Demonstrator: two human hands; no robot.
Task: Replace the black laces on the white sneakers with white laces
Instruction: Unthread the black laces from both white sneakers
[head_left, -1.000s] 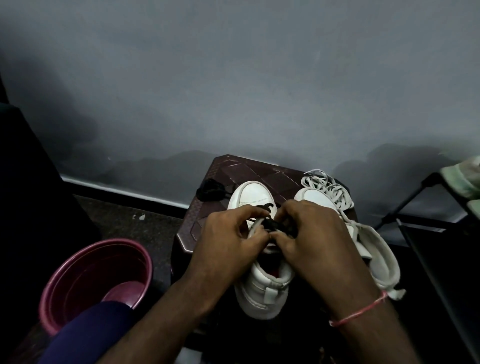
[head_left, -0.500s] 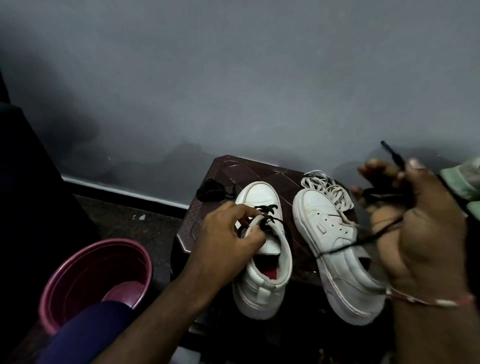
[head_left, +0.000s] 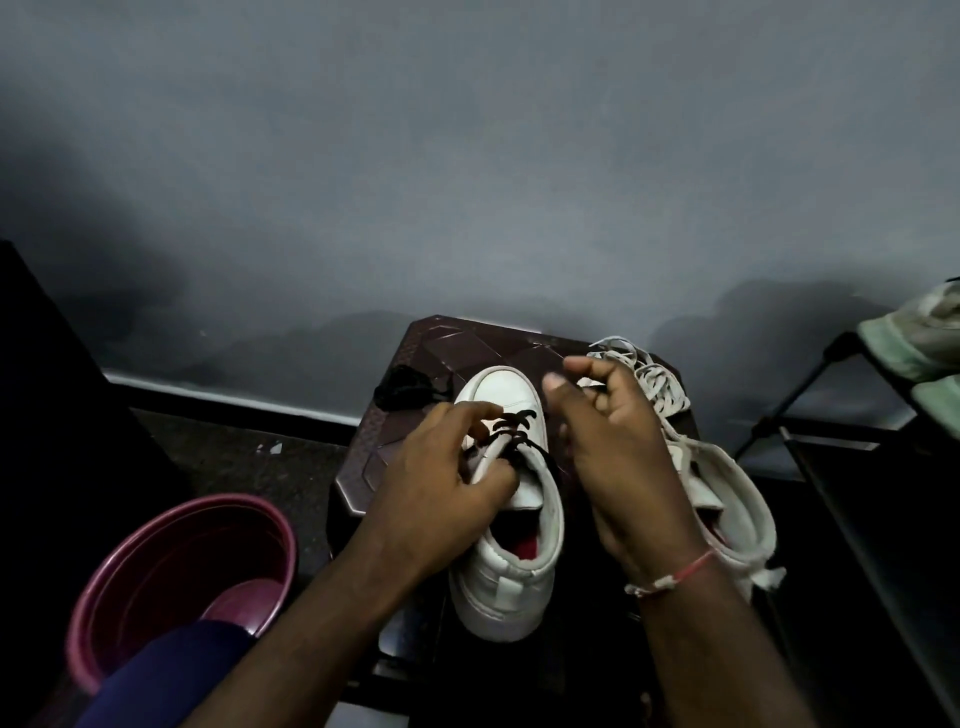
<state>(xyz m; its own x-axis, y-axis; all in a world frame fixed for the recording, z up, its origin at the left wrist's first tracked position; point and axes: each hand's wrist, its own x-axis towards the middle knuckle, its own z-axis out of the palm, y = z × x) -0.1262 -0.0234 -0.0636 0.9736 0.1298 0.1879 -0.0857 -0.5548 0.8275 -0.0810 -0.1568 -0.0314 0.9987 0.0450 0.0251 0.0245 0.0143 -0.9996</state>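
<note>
A black lace (head_left: 511, 427) is shown crossed through the toe-end eyelets of the laced sneaker (head_left: 511, 566), which is stood along the middle of a dark stool (head_left: 457, 343), heel toward the near edge. The eyelet flap is pinched beside the crossings by the left hand (head_left: 441, 483). The right hand (head_left: 623, 447) is held just above, between the two shoes, thumb and forefinger apart and the other fingers curled. Whether the loose strand running beneath it is gripped cannot be told.

Trouble is most likely to be caused by a hard tug. The lace could be jammed in an eyelet, or the shoe dragged off the near edge, where its heel appears to be poorly supported. The flap would need to be kept pinned while each crossing is drawn out.

The second sneaker (head_left: 727, 499), already stripped of its lace, is set along the right edge and is partly covered by the right wrist. The white laces (head_left: 652, 379) are heaped at the far right corner, just behind the right hand, and could be swept off by it. A bundle of black lace (head_left: 402, 388) is left at the far left edge. A maroon bucket (head_left: 171, 566) is stood on the floor to the left, and a rack (head_left: 810, 395) to the right.
</note>
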